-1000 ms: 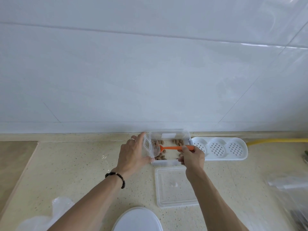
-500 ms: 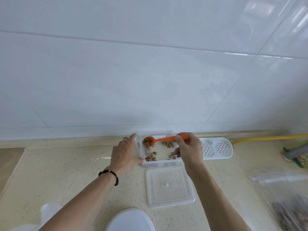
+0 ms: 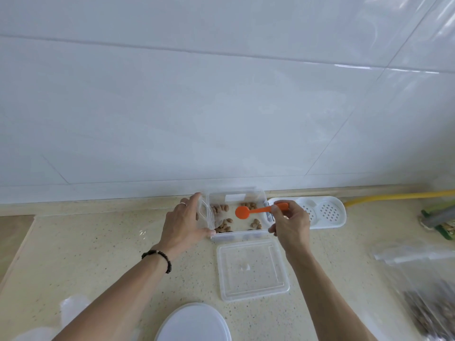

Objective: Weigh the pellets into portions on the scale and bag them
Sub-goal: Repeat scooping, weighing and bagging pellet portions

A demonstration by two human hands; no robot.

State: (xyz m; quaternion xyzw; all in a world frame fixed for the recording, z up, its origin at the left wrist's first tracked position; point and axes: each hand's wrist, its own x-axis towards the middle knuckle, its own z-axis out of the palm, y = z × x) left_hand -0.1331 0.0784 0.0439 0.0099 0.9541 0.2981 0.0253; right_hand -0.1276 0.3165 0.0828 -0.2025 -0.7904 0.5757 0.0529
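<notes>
- Orange plastic scoop sits over the clear plastic container, bowl turned so its back or side faces the camera; cannot tell if anything is in it.
- Right hand pinches the scoop handle, thumb and forefinger closed on the end, other fingers curled under.
- Left hand grips the container's left end, thumb at the front corner, fingers curled round the back wall, a thin clear bag apparently held open against that end.
- Brown pellets lie in small scattered clumps on the container floor, most near the left end and a few right of centre; very few remain.
- Risk: bag mouth is floppy and hard to see, so it may fold shut and pellets tipped from the scoop land on the speckled countertop.
- Risk: pinch is far out on the handle, so the bowl can roll and drop its load early.
- Risk: container is light and nearly empty; a push from the scoop can slide or tip it if the left grip slackens.
- Risk: clear lid lies just in front of the container, a forearm can knock it.
- Round white scale sits at the bottom edge, bare on top, so a portion bagged unweighed could come out wrong.
- Filled bag lies at the far right, blurred.
</notes>
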